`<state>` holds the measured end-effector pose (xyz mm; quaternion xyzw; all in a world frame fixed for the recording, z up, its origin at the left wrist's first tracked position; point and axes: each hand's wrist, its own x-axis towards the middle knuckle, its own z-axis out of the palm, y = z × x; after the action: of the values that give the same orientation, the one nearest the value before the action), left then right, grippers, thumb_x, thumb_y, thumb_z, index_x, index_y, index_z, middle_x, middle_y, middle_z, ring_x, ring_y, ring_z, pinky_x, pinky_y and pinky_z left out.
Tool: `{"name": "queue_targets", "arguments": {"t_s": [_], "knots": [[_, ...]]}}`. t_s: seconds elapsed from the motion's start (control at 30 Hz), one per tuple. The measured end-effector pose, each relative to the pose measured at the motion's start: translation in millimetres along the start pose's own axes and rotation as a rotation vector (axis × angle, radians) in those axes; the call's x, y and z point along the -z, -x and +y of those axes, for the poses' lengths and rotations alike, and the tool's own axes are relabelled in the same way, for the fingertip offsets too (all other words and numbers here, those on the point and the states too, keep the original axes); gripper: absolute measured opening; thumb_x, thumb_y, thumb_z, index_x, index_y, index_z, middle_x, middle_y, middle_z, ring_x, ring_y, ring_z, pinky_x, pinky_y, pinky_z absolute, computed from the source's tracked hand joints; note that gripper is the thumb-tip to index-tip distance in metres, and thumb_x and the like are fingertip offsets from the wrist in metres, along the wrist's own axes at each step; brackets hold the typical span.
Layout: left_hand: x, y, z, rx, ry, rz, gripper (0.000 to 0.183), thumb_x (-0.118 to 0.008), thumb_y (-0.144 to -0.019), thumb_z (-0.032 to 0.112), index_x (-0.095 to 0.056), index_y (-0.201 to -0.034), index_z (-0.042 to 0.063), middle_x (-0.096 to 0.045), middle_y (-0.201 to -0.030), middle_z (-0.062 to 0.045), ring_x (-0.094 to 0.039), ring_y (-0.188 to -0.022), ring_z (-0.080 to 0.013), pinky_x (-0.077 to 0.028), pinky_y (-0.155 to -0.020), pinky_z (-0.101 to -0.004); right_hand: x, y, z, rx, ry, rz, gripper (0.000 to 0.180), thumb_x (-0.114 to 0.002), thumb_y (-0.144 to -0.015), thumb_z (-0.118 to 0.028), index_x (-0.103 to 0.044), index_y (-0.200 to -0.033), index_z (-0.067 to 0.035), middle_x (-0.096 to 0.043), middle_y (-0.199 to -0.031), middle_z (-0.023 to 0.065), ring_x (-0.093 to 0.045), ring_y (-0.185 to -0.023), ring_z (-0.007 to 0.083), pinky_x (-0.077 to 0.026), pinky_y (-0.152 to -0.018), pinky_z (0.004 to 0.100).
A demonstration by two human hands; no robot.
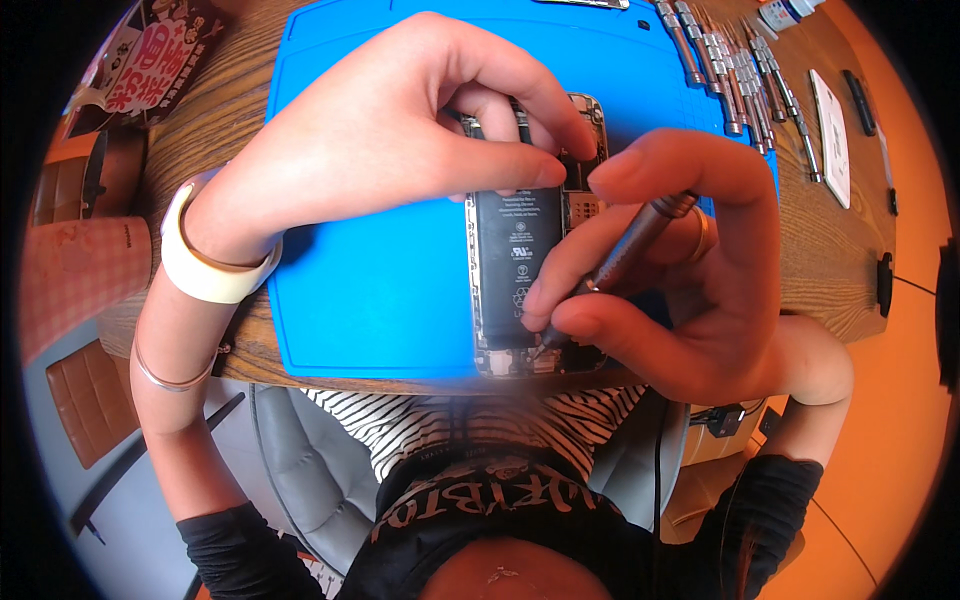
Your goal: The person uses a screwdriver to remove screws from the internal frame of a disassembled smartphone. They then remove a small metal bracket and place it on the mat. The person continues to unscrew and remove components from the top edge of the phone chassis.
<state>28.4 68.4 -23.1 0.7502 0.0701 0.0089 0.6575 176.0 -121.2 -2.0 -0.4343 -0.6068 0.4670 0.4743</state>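
An opened smartphone (517,270) lies on a blue silicone work mat (360,300), its black battery (510,225) and inner parts exposed. My left hand (420,127) rests over the phone's upper half with bent fingers and thumb on it, hiding much of that part. My right hand (675,262) holds a slim metal precision screwdriver (637,240), tilted down to the left. Its tip is at the phone's bottom end, just below the battery; whether it sits in a screw is too small to tell.
Several precision screwdrivers (731,75) lie at the mat's upper right corner. Beyond them are a small bottle (784,13) and a white flat panel (830,139). Another phone part (592,3) lies at the far mat edge. A printed packet (157,64) and a checked pink item (86,277) are at left.
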Motion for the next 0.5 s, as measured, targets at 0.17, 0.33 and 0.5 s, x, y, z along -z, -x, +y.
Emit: {"name": "queue_targets", "arguments": {"t_s": [0.17, 0.33, 0.5], "knots": [[0.4, -0.9, -0.2, -0.017, 0.005, -0.005, 0.032, -0.073, -0.085, 0.001, -0.066, -0.115, -0.005, -0.063, -0.114, -0.006, -0.063, -0.097, -0.0111, -0.053, -0.084, -0.0231, -0.3, 0.0, 0.3, -0.002, -0.001, 0.005, 0.06, -0.064, -0.089, 0.009, -0.021, -0.131, 0.001, -0.066, -0.094, 0.0227, -0.07, -0.085, 0.0218, -0.056, -0.078, 0.0305], [1.0, -1.2, 1.4, -0.002, -0.019, -0.019, 0.029, -0.072, -0.085, 0.001, -0.066, -0.113, -0.004, -0.064, -0.112, -0.005, -0.063, -0.096, -0.0099, -0.053, -0.083, -0.0227, 0.1, 0.1, 0.5, 0.01, 0.032, -0.008, 0.06, -0.065, -0.089, 0.01, -0.022, -0.13, 0.002, -0.066, -0.094, 0.0222, -0.07, -0.085, 0.0215, -0.056, -0.079, 0.0304], [-0.5, -1.9, 2.3, -0.01, -0.04, -0.013, 0.027, -0.07, -0.085, -0.002, -0.067, -0.111, -0.004, -0.064, -0.108, -0.004, -0.063, -0.093, -0.0081, -0.052, -0.08, -0.0216, 1.8, 0.4, -0.2, 0.013, 0.068, -0.032, 0.061, -0.066, -0.088, 0.01, -0.023, -0.13, 0.002, -0.066, -0.094, 0.0219, -0.071, -0.085, 0.0215, -0.056, -0.079, 0.0303]]}}
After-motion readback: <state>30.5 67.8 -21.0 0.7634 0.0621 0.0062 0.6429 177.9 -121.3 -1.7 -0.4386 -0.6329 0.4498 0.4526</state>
